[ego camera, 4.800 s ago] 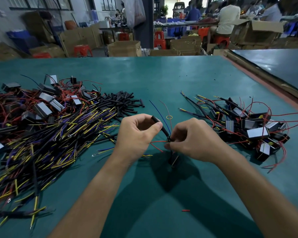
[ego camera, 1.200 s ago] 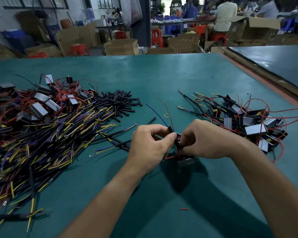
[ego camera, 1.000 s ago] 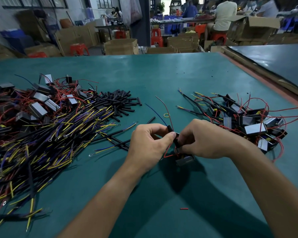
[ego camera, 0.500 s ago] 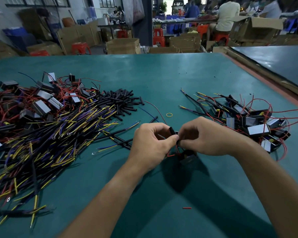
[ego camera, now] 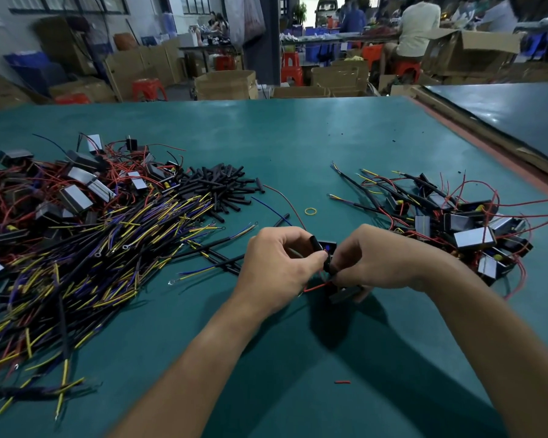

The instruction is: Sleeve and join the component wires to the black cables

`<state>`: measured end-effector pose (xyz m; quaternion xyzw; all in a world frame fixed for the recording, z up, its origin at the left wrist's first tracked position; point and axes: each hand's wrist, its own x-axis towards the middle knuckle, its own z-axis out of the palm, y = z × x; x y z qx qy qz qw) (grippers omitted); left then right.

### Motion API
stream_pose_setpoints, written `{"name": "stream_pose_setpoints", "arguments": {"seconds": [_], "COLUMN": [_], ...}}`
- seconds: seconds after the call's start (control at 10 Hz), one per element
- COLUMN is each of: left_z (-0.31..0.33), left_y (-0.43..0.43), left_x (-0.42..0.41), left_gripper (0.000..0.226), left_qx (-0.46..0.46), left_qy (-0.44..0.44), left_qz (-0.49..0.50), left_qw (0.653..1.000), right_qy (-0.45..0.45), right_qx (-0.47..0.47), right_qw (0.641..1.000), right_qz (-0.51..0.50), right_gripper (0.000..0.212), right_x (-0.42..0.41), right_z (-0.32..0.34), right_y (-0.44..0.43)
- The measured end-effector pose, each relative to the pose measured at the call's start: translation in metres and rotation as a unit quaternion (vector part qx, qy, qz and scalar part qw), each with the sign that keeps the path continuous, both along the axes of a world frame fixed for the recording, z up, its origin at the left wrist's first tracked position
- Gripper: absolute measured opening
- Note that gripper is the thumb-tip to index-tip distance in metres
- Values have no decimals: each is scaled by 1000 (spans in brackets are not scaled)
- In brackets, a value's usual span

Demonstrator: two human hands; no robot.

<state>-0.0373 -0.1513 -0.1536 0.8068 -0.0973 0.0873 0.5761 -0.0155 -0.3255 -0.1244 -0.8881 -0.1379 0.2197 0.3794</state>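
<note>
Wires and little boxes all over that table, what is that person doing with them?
A person is working at a green table. The left hand pinches a short black sleeve; the right hand holds a small black component with a red wire, right against it. Loose cables and components are heaped on the left beside a pile of sleeves. Another heap of components lies on the right.

A teal table top (ego camera: pixel 298 137) is pictured strewn with black cables tipped in yellow and purple (ego camera: pixel 86 254), short black sleeve tubes (ego camera: pixel 217 188), silver-faced black components (ego camera: pixel 473 238) trailing red wires (ego camera: pixel 121 167), a yellow rubber band (ego camera: pixel 310 211) and a red wire scrap (ego camera: pixel 342 382).
</note>
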Motion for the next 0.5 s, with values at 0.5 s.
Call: {"name": "stream_pose_setpoints", "arguments": {"seconds": [0.5], "left_z": [4], "left_y": [6], "left_x": [1], "left_gripper": [31], "left_qx": [-14], "left_qy": [12], "left_qz": [31], "left_qw": [999], "right_qy": [-280], "right_qx": [330], "right_qw": [901], "right_qz": [-23], "right_gripper": [9], "right_x": [-26], "right_z": [78], "right_y": [-30]}}
